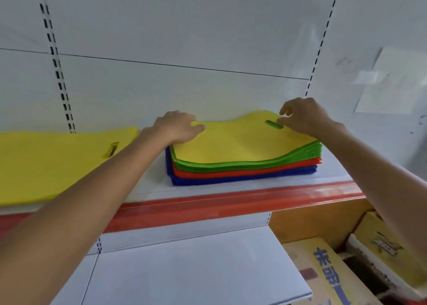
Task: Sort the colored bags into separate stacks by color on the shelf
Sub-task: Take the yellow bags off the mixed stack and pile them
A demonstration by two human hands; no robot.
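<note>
Yellow bag [231, 143], topmost on mixed stack [245, 169] (green, red, blue beneath), shelf [147, 186] centre. Left hand [178, 125] on rear corner, fingers curled, grip unclear; right hand [302, 116] fingers apart beside handle slot [274, 125], seemingly readying a lift toward yellow stack [46, 163] at left.

A red price rail [231, 203] is running across the view. Above it, a white back panel [184, 27] is rising, with a thin dark seam [161, 64] crossing it. A double-slotted upright [56, 64] is standing above the rail's left part, and a single-slotted upright [323, 36] is standing above its right part. Pale paper sheets [397, 80] are hanging on the wall above the rail's right end. Below the rail, a lower white shelf [184, 270] is jutting forward. Below the rail's right end, a cardboard box with blue characters [328, 274] is lying beside a yellowish box [392, 242], with a brown board [312, 219] standing behind them.
</note>
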